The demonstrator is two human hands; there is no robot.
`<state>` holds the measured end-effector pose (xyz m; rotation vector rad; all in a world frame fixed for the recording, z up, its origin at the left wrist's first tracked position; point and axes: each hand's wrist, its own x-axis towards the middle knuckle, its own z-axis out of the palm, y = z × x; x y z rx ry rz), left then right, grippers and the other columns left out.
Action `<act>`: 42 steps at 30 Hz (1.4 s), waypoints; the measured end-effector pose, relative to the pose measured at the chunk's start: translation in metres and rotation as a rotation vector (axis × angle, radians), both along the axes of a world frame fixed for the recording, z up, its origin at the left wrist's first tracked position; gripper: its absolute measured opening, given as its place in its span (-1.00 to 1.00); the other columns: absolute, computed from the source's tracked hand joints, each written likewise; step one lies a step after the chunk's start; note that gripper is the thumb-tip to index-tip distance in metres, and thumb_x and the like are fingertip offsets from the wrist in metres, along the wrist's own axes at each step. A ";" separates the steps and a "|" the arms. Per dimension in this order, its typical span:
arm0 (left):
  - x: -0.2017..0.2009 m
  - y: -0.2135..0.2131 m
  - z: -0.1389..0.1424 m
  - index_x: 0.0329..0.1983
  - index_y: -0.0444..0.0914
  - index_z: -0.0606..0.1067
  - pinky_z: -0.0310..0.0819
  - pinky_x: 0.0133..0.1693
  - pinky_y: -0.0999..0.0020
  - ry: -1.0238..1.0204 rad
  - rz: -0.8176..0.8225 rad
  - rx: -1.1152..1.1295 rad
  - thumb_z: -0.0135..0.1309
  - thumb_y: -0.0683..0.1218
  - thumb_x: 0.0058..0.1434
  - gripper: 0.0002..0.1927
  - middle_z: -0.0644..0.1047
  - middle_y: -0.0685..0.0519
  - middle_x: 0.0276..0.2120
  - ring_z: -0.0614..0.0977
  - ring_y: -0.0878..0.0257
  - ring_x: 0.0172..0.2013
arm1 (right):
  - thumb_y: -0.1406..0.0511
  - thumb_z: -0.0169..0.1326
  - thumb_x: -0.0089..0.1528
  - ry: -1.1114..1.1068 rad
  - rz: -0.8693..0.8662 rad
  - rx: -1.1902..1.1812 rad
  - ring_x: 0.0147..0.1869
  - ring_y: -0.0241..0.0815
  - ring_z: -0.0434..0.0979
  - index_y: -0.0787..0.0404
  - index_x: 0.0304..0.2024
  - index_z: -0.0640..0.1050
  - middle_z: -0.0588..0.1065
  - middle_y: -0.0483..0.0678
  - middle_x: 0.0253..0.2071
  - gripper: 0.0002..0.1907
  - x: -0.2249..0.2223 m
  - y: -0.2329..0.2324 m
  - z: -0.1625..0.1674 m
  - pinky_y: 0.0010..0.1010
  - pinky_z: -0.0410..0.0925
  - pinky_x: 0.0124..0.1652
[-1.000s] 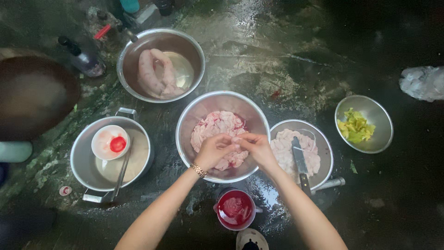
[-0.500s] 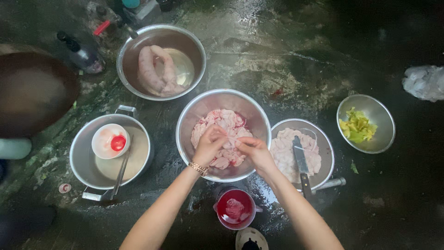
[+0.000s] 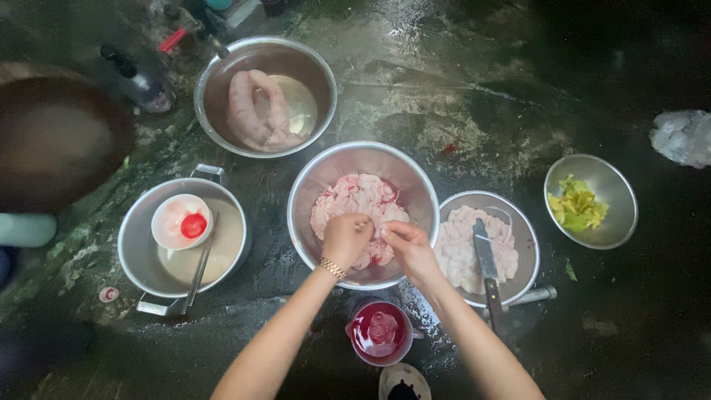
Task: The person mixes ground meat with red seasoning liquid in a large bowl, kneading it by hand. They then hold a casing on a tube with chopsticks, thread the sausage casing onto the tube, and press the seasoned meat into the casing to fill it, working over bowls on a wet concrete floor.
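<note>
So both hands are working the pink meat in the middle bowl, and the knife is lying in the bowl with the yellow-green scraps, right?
Not quite. The head view shows the knife lying across the bowl of pale meat beside the middle bowl. Both hands, left and right, are in the pink meat.

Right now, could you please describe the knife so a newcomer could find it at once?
Start at the large steel bowl under both hands. Just right of it a smaller bowl holds pale meat. The knife lies across that meat, the only blade here.

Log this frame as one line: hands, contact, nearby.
left hand: on meat in centre bowl | right hand: pinching meat, same bowl | near: knife on right bowl, red cup
</note>
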<state>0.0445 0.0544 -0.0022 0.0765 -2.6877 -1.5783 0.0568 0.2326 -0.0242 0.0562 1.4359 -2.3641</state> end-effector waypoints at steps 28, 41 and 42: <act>-0.050 -0.050 0.156 -0.38 0.02 0.72 0.59 -0.23 0.02 0.121 -0.209 -0.597 0.16 -0.09 -0.02 -0.81 0.62 -0.14 -0.44 0.68 -0.10 -0.38 | 0.15 0.26 0.18 0.103 0.269 0.941 -0.32 -0.39 0.53 0.17 -0.28 0.64 0.59 -0.18 -0.38 -0.77 0.159 0.081 -0.014 -0.50 0.43 -0.29; -0.081 -0.055 0.387 -0.36 -0.05 0.73 0.57 -0.21 0.18 0.370 -0.118 -0.579 0.41 0.03 -0.13 -0.77 0.65 -0.09 -0.42 0.69 0.01 -0.37 | 0.18 0.19 0.17 -0.260 0.346 0.658 -0.47 -0.36 0.31 0.15 -0.51 0.65 0.45 -0.19 -0.56 -0.77 0.159 0.073 -0.045 -0.49 0.17 -0.43; -0.082 -0.057 0.398 -0.36 -0.06 0.73 0.57 -0.21 0.17 0.373 -0.110 -0.609 0.43 0.06 -0.12 -0.75 0.65 -0.09 -0.42 0.69 0.01 -0.37 | 0.20 0.18 0.18 -0.246 0.328 0.623 -0.48 -0.37 0.30 0.17 -0.53 0.63 0.44 -0.21 -0.58 -0.76 0.160 0.072 -0.045 -0.49 0.16 -0.44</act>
